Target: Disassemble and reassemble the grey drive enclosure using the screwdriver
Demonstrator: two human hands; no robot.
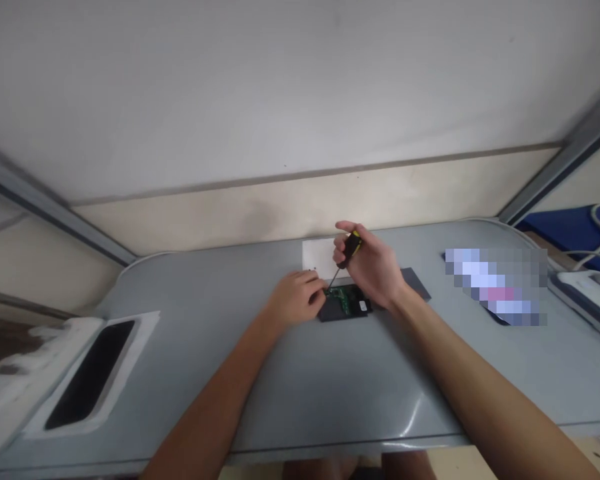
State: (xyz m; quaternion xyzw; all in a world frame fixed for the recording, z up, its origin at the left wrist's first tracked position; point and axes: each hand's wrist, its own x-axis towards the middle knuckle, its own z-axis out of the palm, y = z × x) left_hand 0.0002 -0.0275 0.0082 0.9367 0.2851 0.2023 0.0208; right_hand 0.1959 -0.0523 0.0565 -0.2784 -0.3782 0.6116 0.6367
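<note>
A black-and-yellow screwdriver (351, 249) is gripped by my right hand (375, 265), its thin shaft slanting down to the left. The tip meets a green circuit board (341, 298) set in a flat black device (344, 311) with a small white label. At the device's left end, my left hand (300, 297) has its fingers closed against the edge by the screwdriver tip. What those fingers pinch, if anything more, is hidden. Behind the device lies a white sheet (317, 257), and a dark flat panel (416, 284) shows partly behind my right wrist.
On the left, a dark-screened phone (93, 373) rests on a white sheet beside white equipment (25, 380). A blurred-out phone-like object (495, 287) lies to the right, near a white power strip (593, 297) with cables. A wall (290, 207) rises behind the grey table (290, 400).
</note>
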